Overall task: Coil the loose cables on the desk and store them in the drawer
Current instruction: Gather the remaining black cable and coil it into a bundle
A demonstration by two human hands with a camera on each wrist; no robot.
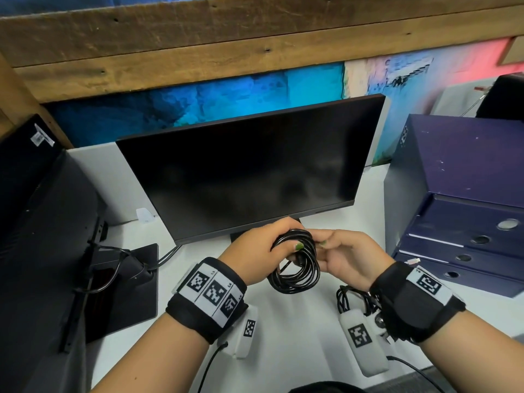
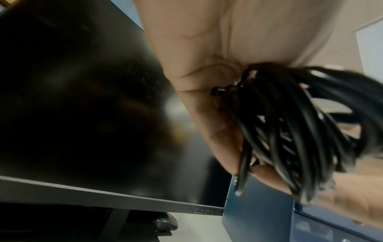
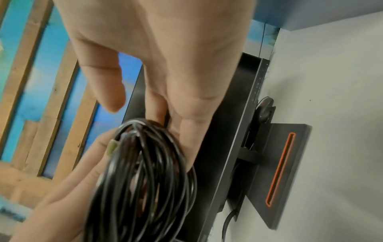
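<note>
Your left hand (image 1: 252, 248) fingers curl round the coiled black cable (image 1: 295, 268); your right hand (image 1: 348, 256) pinches its top. Another cable (image 1: 347, 297) lies uncoiled under your right wrist; the drawers (image 1: 465, 251) look closed.

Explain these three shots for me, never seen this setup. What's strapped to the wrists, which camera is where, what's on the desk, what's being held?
No robot here: a person works with bare hands. The black bands with printed square markers on each wrist carry cameras.

The big picture comes from a head-worn camera looking down. The other two look along each hand from the wrist, so they show palms and fingers close up.

The left hand grips a coiled black cable held above the white desk. The right hand pinches the coil's top edge with its fingertips.

On the desk: a dark monitor on its stand, another bunch of black cables below the right wrist, and a blue drawer unit at the right, drawers closed.
</note>
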